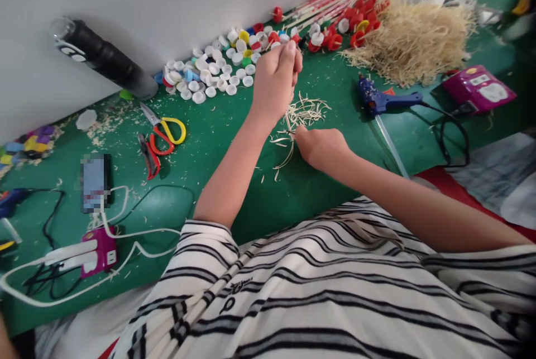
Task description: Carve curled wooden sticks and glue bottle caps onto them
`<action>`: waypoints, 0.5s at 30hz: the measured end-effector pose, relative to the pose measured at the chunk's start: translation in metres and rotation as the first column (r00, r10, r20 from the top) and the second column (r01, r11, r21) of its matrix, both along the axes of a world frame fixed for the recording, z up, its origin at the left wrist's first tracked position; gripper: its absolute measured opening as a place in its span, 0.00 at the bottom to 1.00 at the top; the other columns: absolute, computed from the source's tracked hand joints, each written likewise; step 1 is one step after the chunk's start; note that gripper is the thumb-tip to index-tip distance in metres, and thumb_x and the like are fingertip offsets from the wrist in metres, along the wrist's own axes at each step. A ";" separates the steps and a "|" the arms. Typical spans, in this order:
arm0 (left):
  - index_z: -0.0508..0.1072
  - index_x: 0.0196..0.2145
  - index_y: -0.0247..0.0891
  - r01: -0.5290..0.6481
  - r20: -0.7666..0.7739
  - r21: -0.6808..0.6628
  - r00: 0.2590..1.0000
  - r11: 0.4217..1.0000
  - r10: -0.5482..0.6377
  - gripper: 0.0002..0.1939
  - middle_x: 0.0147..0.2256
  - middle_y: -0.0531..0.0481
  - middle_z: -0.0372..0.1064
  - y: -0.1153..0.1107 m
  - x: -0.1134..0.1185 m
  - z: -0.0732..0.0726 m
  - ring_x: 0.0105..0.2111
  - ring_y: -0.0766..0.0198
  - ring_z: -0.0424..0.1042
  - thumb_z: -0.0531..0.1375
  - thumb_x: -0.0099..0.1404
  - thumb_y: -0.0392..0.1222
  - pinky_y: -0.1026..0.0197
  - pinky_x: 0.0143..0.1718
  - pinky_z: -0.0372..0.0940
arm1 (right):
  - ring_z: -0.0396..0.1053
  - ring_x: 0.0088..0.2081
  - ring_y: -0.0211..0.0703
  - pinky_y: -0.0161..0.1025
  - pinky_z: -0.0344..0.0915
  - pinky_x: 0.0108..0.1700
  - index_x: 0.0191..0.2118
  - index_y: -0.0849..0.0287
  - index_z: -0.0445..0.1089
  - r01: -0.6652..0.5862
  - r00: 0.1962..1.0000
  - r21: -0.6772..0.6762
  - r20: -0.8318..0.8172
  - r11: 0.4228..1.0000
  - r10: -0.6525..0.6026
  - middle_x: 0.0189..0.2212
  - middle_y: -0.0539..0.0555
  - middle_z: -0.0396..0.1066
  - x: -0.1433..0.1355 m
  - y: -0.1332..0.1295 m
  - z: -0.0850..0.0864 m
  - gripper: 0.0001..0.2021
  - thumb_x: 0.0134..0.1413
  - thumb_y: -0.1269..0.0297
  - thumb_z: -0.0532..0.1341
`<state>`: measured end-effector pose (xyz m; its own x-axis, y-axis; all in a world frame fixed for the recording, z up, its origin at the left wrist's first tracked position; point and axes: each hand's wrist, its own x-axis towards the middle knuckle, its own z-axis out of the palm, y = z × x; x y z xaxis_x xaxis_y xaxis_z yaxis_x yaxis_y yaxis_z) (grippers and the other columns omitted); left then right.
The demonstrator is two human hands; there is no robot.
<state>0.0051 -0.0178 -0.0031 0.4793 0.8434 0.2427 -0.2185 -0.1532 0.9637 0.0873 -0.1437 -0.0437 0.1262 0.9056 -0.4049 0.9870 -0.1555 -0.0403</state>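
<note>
My left hand (274,80) is closed in a fist above the table. A thin pale stick (288,122) shows below it, slanting down toward my right hand (322,147). The fingers of my right hand are pinched together at the stick's lower end; what lies between them is hidden. Loose pale wood strips (310,110) lie in a small heap just behind my right hand, with a few curled strips in front of it. Beyond my left fist spread many bottle caps (209,71), mostly white, some of them coloured.
Scissors (167,130) and red-handled pliers (149,156) lie left. Right are a blue glue gun (385,99), a purple power block (479,91) and a pile of pale fibre (410,41). A black bottle (104,57) leans against the wall; a phone (95,180) and cables lie near left.
</note>
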 end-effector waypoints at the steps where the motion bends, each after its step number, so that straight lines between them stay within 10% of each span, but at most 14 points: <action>1: 0.66 0.22 0.48 0.005 0.014 0.003 1.000 1.000 -0.005 0.35 0.20 0.55 0.47 -0.001 0.000 0.000 0.18 0.66 0.44 0.60 0.67 0.80 0.55 0.20 0.37 | 0.84 0.47 0.62 0.44 0.66 0.39 0.63 0.56 0.70 0.001 1.000 -0.021 0.001 1.000 -0.001 0.45 0.66 0.85 -0.001 0.000 0.002 0.19 0.75 0.69 0.49; 15: 0.65 0.23 0.45 0.007 0.007 -0.071 1.000 0.997 -0.007 0.34 0.19 0.56 0.49 0.000 0.000 0.001 0.17 0.69 0.42 0.57 0.76 0.73 0.57 0.20 0.40 | 0.85 0.46 0.65 0.51 0.76 0.43 0.73 0.61 0.67 -0.001 0.993 -0.153 0.117 0.988 0.019 0.47 0.72 0.85 -0.014 0.003 0.006 0.29 0.71 0.56 0.60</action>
<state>0.0050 -0.0174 -0.0019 0.4839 0.8552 0.1858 -0.2256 -0.0832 0.9707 0.0732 -0.1411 -0.0380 0.1729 0.8360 -0.5208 0.9849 -0.1414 0.1000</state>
